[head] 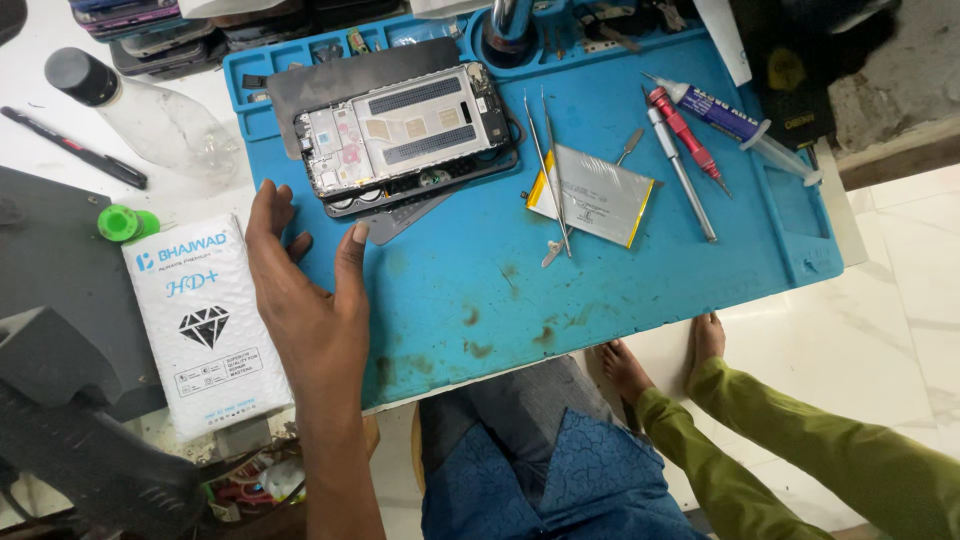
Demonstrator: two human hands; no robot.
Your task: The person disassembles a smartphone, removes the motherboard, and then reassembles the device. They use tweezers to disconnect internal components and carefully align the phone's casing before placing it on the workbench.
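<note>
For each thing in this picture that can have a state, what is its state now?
Left hand: open, flat on the blue mat, holds nothing.
Phone: opened, back cover off, insides showing.
Battery: out of the phone, lying on the mat.
Clear bottle: capped, lying on its side.
Glue syringe: lying flat.
Right hand: not in view.

Left hand [300,290] open on blue mat [600,290], near opened phone [405,135].
</note>
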